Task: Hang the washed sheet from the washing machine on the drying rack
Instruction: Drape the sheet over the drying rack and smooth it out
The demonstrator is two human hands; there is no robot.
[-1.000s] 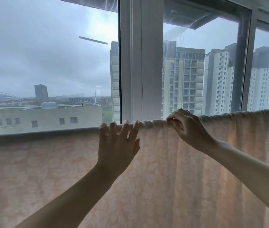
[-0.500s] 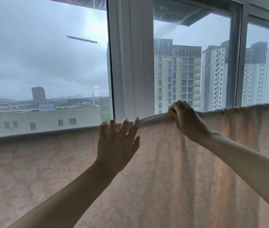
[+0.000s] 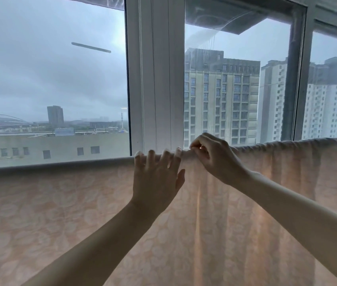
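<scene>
Pale peach cotton sheet with a faint white floral print: draped over a horizontal bar hidden under its top fold, filling the lower half of the view from 9 o'clock to 3 o'clock; smooth and flat on the 9 o'clock side, gathered into vertical folds toward 3 o'clock. Left hand: at centre, palm flat against the cloth, fingers spread apart with tips hooked over the top fold, thumb pointing to 3 o'clock. Right hand: just beside it toward 2 o'clock, thumb and fingers pinched together on the bunched top edge. White-framed window with a wide central post: behind the sheet, 12 o'clock. Beige high-rise apartment block: outside, 1 o'clock. Low grey building: outside, 10 o'clock, under overcast sky.
</scene>
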